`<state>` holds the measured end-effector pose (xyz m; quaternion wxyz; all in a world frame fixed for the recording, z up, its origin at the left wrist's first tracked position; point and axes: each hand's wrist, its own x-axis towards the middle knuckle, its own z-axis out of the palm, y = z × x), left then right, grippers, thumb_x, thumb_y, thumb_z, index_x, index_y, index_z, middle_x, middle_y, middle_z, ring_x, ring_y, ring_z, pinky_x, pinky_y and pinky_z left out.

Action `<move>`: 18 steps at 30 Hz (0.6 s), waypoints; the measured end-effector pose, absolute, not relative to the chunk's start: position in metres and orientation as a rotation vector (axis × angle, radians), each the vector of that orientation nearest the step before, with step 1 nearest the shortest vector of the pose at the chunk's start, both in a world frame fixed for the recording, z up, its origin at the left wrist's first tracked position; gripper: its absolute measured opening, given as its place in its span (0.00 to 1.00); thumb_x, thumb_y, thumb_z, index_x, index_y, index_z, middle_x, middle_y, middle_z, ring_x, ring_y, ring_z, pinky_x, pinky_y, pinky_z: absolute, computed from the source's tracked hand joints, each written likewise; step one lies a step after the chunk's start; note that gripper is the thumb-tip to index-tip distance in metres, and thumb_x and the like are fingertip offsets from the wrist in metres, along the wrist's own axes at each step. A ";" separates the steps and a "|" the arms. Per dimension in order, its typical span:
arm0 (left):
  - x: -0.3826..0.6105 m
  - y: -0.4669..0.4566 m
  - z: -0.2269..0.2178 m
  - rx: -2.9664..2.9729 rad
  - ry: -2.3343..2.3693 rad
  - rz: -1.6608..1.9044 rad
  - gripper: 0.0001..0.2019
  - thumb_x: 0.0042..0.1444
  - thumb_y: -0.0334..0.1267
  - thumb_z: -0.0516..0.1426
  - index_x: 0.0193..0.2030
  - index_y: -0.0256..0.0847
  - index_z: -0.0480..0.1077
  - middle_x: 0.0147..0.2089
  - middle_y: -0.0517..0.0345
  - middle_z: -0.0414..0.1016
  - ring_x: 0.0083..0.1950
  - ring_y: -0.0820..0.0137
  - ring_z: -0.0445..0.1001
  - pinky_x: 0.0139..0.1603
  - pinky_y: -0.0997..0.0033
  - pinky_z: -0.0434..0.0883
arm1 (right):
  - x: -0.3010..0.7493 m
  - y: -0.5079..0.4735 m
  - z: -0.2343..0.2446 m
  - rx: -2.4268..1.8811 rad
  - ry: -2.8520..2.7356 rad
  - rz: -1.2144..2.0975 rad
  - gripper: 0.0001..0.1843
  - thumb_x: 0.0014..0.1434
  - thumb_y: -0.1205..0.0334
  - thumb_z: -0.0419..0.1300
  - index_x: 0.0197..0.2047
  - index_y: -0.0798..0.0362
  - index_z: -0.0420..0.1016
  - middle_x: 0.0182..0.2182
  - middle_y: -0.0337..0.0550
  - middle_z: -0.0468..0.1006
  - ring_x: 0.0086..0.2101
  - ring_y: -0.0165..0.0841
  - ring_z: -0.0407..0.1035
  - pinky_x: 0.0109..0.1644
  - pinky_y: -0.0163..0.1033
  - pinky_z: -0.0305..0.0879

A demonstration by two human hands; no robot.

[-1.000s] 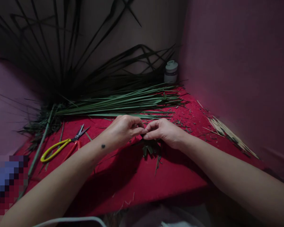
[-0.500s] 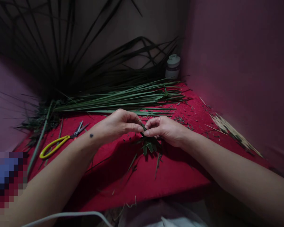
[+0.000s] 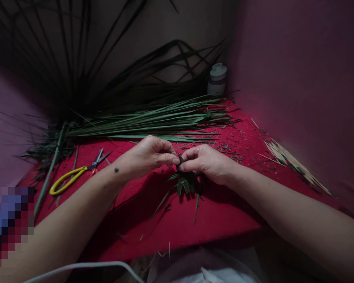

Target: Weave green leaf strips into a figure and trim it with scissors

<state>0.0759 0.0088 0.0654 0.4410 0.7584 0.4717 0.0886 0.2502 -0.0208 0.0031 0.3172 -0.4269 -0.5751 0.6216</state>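
Note:
A small piece woven from green leaf strips (image 3: 185,184) hangs just below my fingertips, its cut ends fanning out downward. My left hand (image 3: 157,154) pinches a thin strip at the top of this piece between thumb and forefinger. Close beside it, my right hand (image 3: 199,161) grips the same woven piece near its top, its thumb and fingers pressed together. The fingertips of both hands almost touch. Parts of the piece are hidden behind my right fingers.
Long green leaf strips (image 3: 141,125) lie across the back of the red cloth (image 3: 153,232). Yellow-handled scissors (image 3: 69,181) rest open at left. A lidded jar (image 3: 217,80) stands at the back, and thin pale sticks (image 3: 295,165) lie at right. Leaf scraps are scattered about.
The thin strip between my fingertips now stands more upright, and the woven piece has turned slightly. Both hands keep nearly the same place. The whole view has shifted a little.

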 end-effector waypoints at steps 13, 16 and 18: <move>0.076 0.009 0.062 1.868 1.166 0.274 0.09 0.48 0.40 0.57 0.30 0.35 0.71 0.27 0.61 0.72 0.29 0.74 0.66 0.32 0.74 0.64 | 0.240 -0.024 -0.002 -1.143 -1.436 1.447 0.07 0.47 0.65 0.57 0.20 0.55 0.63 0.17 0.30 0.57 0.19 0.23 0.49 0.23 0.33 0.44; 0.076 0.009 0.061 1.934 1.187 0.287 0.09 0.48 0.40 0.56 0.30 0.35 0.71 0.27 0.60 0.72 0.30 0.73 0.67 0.33 0.73 0.64 | 0.238 -0.024 -0.003 -1.137 -1.358 1.427 0.04 0.46 0.65 0.57 0.23 0.55 0.67 0.18 0.31 0.60 0.20 0.23 0.53 0.24 0.33 0.48; 0.076 0.009 0.061 1.957 1.207 0.290 0.09 0.48 0.41 0.56 0.30 0.36 0.71 0.27 0.60 0.72 0.30 0.72 0.68 0.33 0.73 0.64 | 0.237 -0.024 -0.003 -1.137 -1.316 1.406 0.04 0.46 0.65 0.57 0.23 0.55 0.66 0.18 0.31 0.61 0.20 0.24 0.55 0.24 0.32 0.50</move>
